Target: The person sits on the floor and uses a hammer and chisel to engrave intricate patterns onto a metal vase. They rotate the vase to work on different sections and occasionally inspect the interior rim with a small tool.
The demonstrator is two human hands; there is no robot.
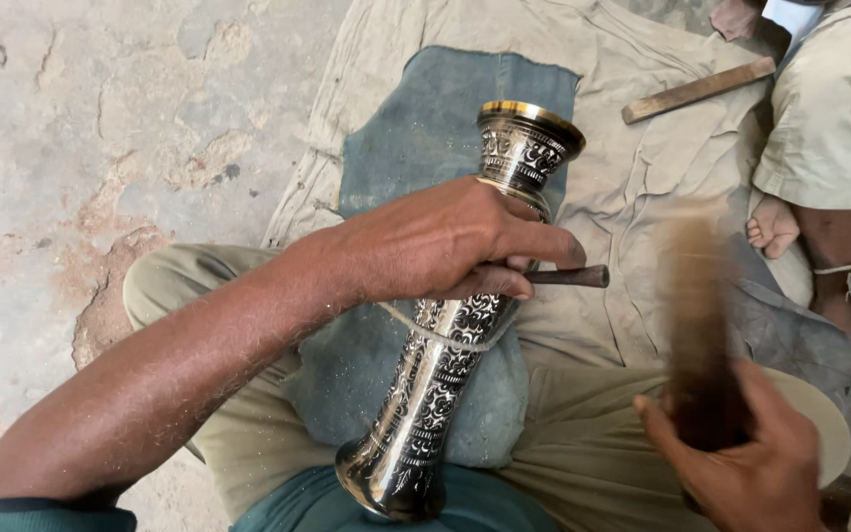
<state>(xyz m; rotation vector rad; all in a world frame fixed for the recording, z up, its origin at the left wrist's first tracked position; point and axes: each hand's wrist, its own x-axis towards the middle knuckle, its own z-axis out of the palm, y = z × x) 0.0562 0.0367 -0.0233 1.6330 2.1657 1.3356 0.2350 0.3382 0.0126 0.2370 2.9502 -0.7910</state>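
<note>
Here, left hand [445, 241] clamped on a thin metal punch [568, 277], tip pressed to the shiny carved vase [445, 365] lying across the lap on a blue cloth [416, 128]. Right hand [755, 468] gripped round a blurred wooden mallet [701, 325]. Best done with the punch kept steady.

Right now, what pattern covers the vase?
Black-and-silver engraved floral scrollwork on the vase, head view.

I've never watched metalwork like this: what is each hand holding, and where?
The left hand pinches a thin dark tool by its shaft against the engraved brass vase. The right hand grips a blurred dark mallet near its lower end.
</note>
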